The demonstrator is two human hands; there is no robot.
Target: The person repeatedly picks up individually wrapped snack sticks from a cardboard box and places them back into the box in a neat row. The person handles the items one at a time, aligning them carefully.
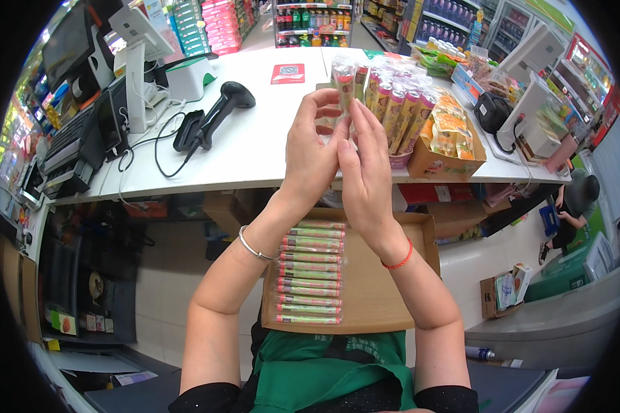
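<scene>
Above the counter, a clear-wrapped tube with a red end (pixel 345 82) stands nearly upright between my hands. My left hand (pixel 312 142) curls its fingers around the lower part, which is mostly hidden. My right hand (pixel 367 168) presses long, nearly straight fingers against it from the right, the thumbs close together. Just beyond is a cluster of yellow and purple wrapped tubes (pixel 395 111), upright in a pink holder (pixel 400 161). Below my forearms, a shallow cardboard carton (pixel 382 297) bears a column of green and pink wrapped tubes (pixel 309 284) along its left side.
A barcode scanner (pixel 219 113) with a cable lies left on the white counter (pixel 268 124). A box of orange packets (pixel 449 134) adjoins the tubes, with a black device (pixel 492 111) farther right. Screens and a keyboard (pixel 72 137) line the left. A person (pixel 573 206) is at far right.
</scene>
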